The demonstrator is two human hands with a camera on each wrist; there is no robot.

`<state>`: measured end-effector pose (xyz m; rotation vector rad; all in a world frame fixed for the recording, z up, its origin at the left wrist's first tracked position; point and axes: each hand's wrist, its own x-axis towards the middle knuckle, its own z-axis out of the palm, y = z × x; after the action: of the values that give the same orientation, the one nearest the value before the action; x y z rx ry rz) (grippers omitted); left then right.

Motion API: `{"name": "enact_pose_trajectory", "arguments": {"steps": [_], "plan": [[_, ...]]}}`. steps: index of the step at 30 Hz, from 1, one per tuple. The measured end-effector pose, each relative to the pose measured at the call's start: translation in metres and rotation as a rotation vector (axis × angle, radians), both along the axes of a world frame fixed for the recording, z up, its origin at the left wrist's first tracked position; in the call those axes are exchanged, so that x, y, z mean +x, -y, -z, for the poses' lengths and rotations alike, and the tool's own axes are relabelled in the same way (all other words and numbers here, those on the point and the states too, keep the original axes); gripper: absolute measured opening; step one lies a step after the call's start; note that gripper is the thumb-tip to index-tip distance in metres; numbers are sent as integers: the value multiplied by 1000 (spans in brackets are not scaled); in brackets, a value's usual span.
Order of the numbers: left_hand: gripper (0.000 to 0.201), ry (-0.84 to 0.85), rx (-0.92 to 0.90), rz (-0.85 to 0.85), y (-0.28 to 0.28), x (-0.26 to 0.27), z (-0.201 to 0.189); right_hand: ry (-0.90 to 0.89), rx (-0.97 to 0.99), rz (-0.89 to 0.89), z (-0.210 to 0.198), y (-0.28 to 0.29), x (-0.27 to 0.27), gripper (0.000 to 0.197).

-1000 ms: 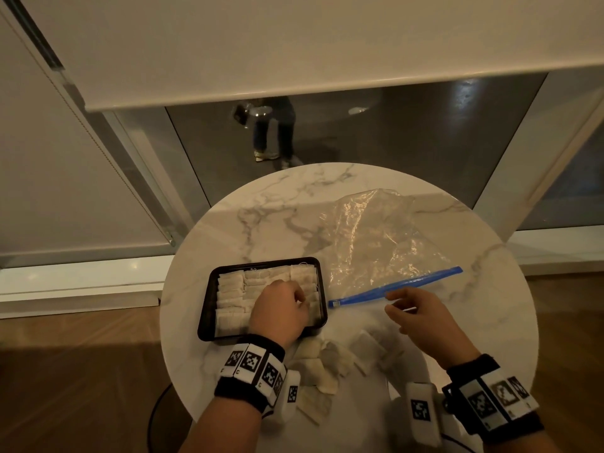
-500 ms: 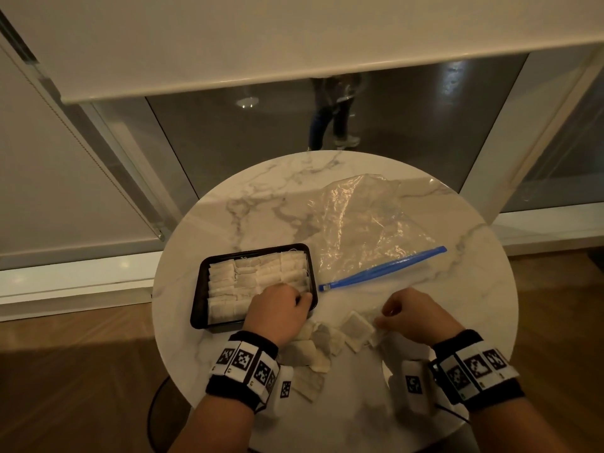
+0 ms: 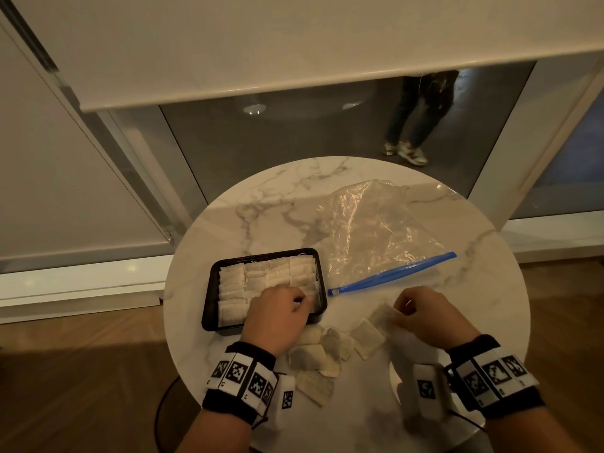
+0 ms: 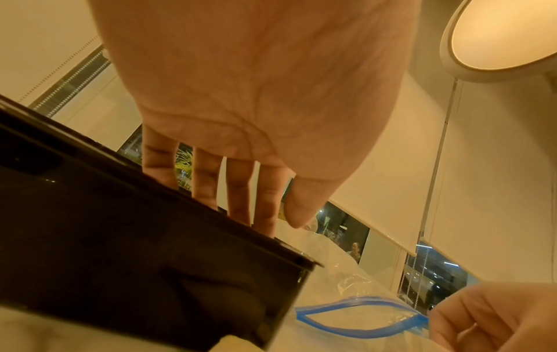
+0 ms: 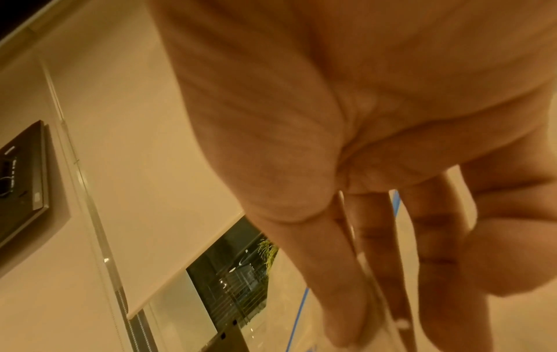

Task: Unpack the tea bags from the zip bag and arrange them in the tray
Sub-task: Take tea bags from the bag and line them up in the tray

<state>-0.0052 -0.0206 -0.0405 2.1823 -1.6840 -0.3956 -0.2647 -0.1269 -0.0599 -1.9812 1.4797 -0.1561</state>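
Note:
A black tray [image 3: 209, 302] at the table's left holds rows of white tea bags [image 3: 261, 276]. My left hand [image 3: 302, 302] reaches into its front right corner. In the left wrist view its fingers [image 4: 238, 197] point straight down behind the tray wall [image 4: 120, 238], with the tips hidden. My right hand [image 3: 400, 313] pinches the edge of a loose tea bag [image 3: 380, 315] on the table. Several more loose tea bags [image 3: 327, 351] lie between my wrists. The clear zip bag [image 3: 369, 230] with its blue zip strip [image 3: 392, 273] lies flat behind.
The round marble table [image 3: 261, 204] stands by a window with a lowered blind. A person's legs [image 3: 415, 119] stand on the floor beyond the glass. The table's near edge runs just under my wrists.
My right hand has come back from the blue zip strip to the loose tea bags and taken hold of one. My left hand has shifted toward the tray's front right corner.

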Motion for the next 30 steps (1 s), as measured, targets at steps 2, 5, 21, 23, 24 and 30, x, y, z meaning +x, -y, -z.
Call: {"name": "enact_pose_trajectory", "arguments": {"steps": [2, 5, 21, 23, 24, 30], "plan": [[29, -44, -52, -10, -1, 0, -2, 51, -22, -7, -7, 0, 0, 13], [20, -134, -156, -32, -3, -2, -8, 169, -60, 1, -20, 0, 0, 12], [20, -1075, -105, 23, -3, -37, -21, 738, 203, 47, -66, -32, 43, 8], [16, -1044, -122, 7, -4, -32, -18, 755, 175, 90, -63, -31, 46, 6], [15, -1032, -128, 1, -5, -29, -16, 766, 164, 114, -62, -31, 47, 6], [15, -997, -174, -36, -7, -16, -17, 717, 195, 83, -62, -35, 62, 20]]}}
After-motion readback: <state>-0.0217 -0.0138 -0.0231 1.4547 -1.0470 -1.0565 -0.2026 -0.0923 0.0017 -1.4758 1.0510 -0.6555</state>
